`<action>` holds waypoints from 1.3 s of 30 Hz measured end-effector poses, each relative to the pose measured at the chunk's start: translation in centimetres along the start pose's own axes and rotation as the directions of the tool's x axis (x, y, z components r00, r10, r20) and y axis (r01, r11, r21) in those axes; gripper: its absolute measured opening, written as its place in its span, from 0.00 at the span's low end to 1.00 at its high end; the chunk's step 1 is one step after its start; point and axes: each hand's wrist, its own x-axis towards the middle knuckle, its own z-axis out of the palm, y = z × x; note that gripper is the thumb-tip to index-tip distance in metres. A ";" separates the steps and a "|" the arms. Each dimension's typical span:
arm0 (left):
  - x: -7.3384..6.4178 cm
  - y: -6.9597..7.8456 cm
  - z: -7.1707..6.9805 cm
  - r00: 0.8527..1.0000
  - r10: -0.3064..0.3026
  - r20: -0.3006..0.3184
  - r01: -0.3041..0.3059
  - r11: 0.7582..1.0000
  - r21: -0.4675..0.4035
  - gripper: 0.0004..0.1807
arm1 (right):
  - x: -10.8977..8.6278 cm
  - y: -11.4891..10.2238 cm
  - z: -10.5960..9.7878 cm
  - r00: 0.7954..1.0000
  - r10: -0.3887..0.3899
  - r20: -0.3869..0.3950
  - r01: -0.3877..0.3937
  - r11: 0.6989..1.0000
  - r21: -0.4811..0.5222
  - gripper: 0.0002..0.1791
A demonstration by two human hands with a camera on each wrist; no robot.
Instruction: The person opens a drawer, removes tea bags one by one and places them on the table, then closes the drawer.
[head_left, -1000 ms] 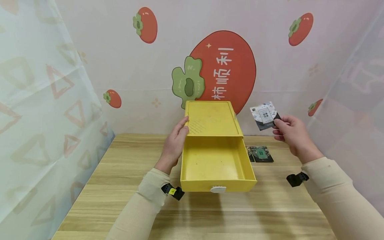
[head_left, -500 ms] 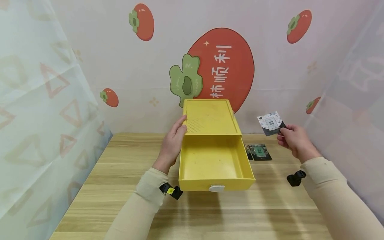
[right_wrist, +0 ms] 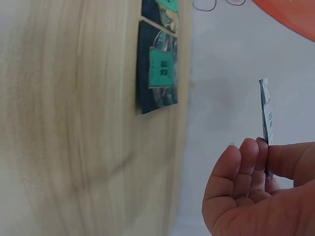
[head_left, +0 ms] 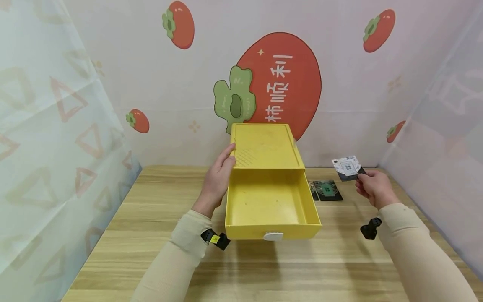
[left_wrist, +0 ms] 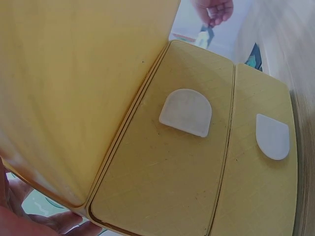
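Observation:
A yellow drawer cabinet stands at the middle of the table, its top drawer pulled out with nothing inside. My left hand rests against the cabinet's left side, fingers up at the top edge; in the left wrist view its fingers show only partly. On the right, my right hand pinches a flat square sachet, white and black, by its near corner, above the table. The right wrist view shows this sachet edge-on between thumb and fingers.
Two dark sachets with green labels lie beside the cabinet; the nearer-right dark sachet shows whole, the other is partly hidden. Lower drawers with white handles are closed. A patterned cloth wall rises behind the wooden table.
My right hand has moved down and to the right with the sachet, which now lies flatter. The left hand and the drawer stay where they were.

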 end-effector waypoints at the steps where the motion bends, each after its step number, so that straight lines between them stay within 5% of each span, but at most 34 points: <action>1: 0.0 0.0 0.0 1.000 0.001 -0.001 -0.001 1.000 0.003 0.27 | 0.1 0.2 -0.1 1.000 0.010 -0.004 -0.010 1.000 0.015 0.30; 17: 0.2 0.0 -0.3 1.000 -0.001 -0.007 0.001 1.000 -0.005 0.27 | 1.5 3.7 -1.3 0.993 0.114 -0.026 -0.114 0.993 0.003 0.31; 27: 0.1 0.1 -0.2 0.999 -0.033 -0.006 0.033 0.999 -0.004 0.27 | 2.4 5.3 -1.9 0.988 0.151 -0.036 -0.154 0.981 -0.116 0.27; 39: 0.0 0.0 0.0 1.000 -0.006 -0.010 0.006 1.000 0.011 0.27 | 2.5 6.1 -1.5 0.982 0.175 -0.066 -0.178 0.983 -0.047 0.29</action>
